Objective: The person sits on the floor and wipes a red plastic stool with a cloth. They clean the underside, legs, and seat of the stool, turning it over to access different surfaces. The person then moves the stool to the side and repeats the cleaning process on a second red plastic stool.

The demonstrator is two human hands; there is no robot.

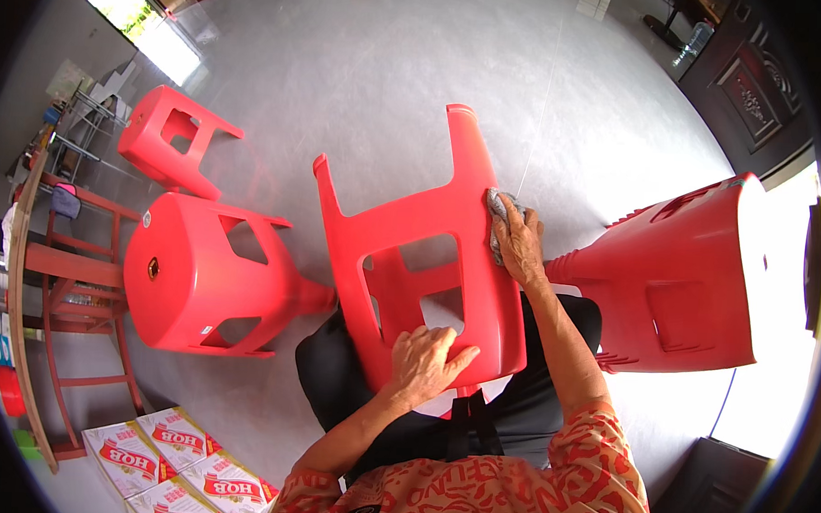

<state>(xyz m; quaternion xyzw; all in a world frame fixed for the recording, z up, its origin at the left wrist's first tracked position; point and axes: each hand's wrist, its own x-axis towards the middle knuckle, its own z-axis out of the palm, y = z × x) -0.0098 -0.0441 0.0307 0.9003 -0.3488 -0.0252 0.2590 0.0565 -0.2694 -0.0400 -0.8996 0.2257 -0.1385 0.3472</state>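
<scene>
My right hand is bent at the wrist, fingers curled over a grey cloth and pressing it against the outer side of a red plastic stool that lies tipped across my lap, legs pointing away from me. My left hand lies flat and spread on the near end of that same stool, palm down, gripping nothing but bracing it; the forearm comes up from the lower edge in a patterned orange sleeve.

I take the stool in my lap as the landmark. I count four red stools in all: this one, a second stool on its side just to its left, a third stool farther left and beyond, and a stack of stools lying to its right, whose number I cannot tell. Left of the lap stool, past the second one, stands a red wooden frame. Near-left of it, four printed cartons lie on the grey floor.
</scene>
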